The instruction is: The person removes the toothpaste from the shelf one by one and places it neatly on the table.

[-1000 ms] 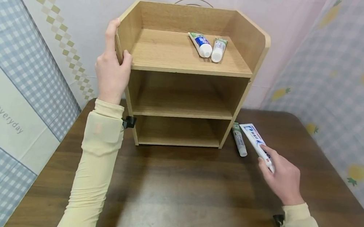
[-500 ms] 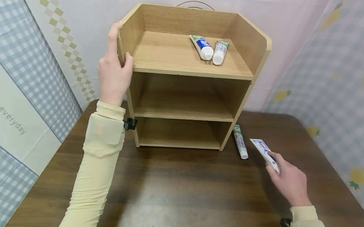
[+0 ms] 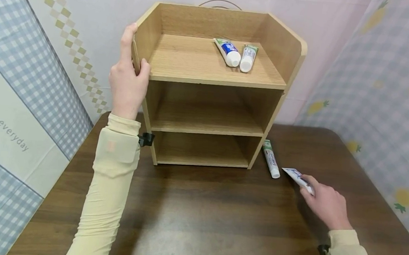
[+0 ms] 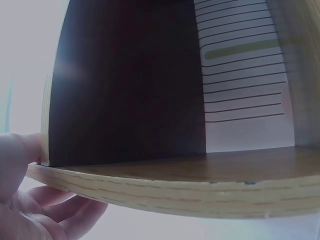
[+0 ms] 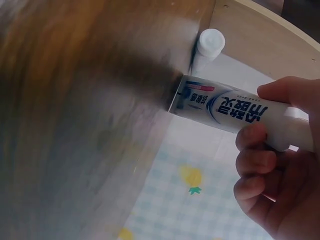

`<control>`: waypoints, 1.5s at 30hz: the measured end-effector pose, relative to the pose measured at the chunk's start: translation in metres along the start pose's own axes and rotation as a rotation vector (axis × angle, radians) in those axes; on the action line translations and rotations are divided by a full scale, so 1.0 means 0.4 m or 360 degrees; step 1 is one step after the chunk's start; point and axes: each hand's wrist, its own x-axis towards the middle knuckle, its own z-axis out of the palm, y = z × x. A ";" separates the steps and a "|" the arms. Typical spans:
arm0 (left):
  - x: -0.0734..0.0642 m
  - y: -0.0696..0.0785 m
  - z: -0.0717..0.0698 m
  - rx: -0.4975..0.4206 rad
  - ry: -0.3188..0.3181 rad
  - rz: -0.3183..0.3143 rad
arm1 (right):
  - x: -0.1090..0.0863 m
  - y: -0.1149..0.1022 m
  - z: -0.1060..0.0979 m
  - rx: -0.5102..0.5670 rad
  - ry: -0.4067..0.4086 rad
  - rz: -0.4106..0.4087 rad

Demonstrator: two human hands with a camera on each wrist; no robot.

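My left hand point(image 3: 128, 79) grips the upper left side panel of a light wooden shelf unit point(image 3: 216, 81), its thumb on the inner side. In the left wrist view its fingers point(image 4: 75, 212) curl round the panel edge. On the right, my right hand point(image 3: 326, 203) pinches a white toothpaste tube point(image 3: 297, 179) by its cap end; the flat end points toward the shelf, low over the table. Blue lettering shows on this tube point(image 5: 225, 105) in the right wrist view. Another toothpaste tube point(image 3: 271, 159), green and white, lies on the table by the shelf's right foot.
Two more toothpaste tubes lie on the top shelf: a blue and white one point(image 3: 227, 52) and a white and green one point(image 3: 248, 58). The brown table point(image 3: 195, 221) extends in front. Patterned cloth point(image 3: 386, 87) hangs at the right, and gingham cloth point(image 3: 31, 45) at the left.
My right hand has moved a little right and toward me, away from the shelf, and the held tube has tipped flatter. My left hand keeps its grip on the panel.
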 end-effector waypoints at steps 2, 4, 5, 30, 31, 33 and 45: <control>0.001 0.000 -0.001 0.0001 -0.0002 0.0005 | 0.001 0.002 0.001 -0.0007 -0.0050 0.0008; 0.001 0.001 -0.001 0.0000 0.0000 0.0013 | 0.003 0.002 0.002 -0.0013 -0.0108 0.0016; 0.001 0.001 -0.002 -0.0001 0.0001 0.0017 | 0.006 0.002 0.002 -0.0013 -0.0143 0.0021; -0.009 0.000 0.001 0.0017 -0.0012 0.0014 | 0.077 0.039 0.049 0.0087 -0.0503 -0.0057; -0.008 0.000 0.001 0.0016 -0.0007 0.0017 | 0.078 0.039 0.047 0.0096 -0.0517 -0.0057; -0.007 -0.001 -0.001 0.0013 0.0002 0.0022 | 0.082 0.040 0.044 0.0114 -0.0555 -0.0053; -0.001 -0.003 0.000 -0.0008 0.0000 0.0025 | 0.100 0.016 0.024 -0.0020 -0.0674 -0.0077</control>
